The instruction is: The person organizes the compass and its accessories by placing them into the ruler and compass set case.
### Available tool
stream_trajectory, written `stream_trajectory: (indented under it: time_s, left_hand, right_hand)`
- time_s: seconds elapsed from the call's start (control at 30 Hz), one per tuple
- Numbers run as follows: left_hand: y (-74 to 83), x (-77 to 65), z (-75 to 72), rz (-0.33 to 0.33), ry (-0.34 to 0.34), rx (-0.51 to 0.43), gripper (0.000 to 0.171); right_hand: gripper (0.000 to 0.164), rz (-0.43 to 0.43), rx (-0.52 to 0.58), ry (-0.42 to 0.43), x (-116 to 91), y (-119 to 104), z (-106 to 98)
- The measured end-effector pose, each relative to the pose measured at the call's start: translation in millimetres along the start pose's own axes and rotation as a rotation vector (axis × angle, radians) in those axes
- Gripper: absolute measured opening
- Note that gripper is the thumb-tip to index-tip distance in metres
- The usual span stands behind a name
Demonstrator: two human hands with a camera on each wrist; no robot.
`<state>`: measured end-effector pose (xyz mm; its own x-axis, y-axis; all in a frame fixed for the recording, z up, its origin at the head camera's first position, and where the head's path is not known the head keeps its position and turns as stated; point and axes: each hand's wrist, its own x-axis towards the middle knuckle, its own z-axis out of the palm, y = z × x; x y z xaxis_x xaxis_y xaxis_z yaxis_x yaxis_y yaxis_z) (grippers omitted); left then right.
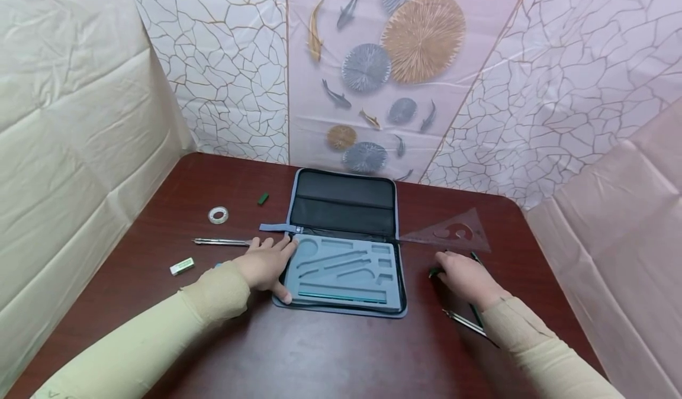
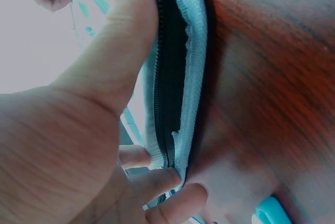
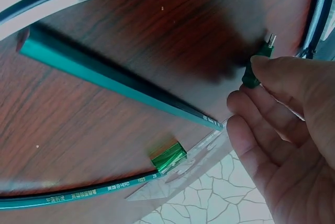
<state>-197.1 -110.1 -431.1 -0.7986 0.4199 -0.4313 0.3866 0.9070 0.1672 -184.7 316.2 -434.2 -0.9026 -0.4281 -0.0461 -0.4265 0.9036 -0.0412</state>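
Note:
An unzipped blue-grey case (image 1: 346, 189) lies on the table, its dark lid folded back. Grey-blue foam (image 1: 319, 277) with shaped recesses fills its near half, and a teal pencil (image 1: 341, 298) lies in the long front recess. My left hand (image 1: 261, 266) rests on the case's left edge, fingers spread, thumb at the near corner. To the right of the case, my right hand (image 1: 469, 277) pinches a small green piece (image 3: 259, 67) with two metal prongs between thumb and fingers. Beside that hand lie a dark green pencil (image 3: 115, 82) and a labelled one (image 3: 104, 191).
A clear set square (image 1: 453, 234) lies behind my right hand, a metal compass-like tool (image 1: 465, 322) in front of it. On the left are a white ring (image 1: 211, 216), another slim metal tool (image 1: 221, 242), an eraser (image 1: 182, 266) and a small green block (image 1: 263, 198).

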Motion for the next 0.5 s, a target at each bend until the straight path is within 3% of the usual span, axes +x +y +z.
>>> stream_trajectory:
  time_s: [0.5]
  left_hand:
    - [-0.1, -0.6, 1.0, 0.010, 0.002, -0.033, 0.123]
  right_hand:
    - [0.014, 0.003, -0.032, 0.018, -8.3, -2.7, -0.5]
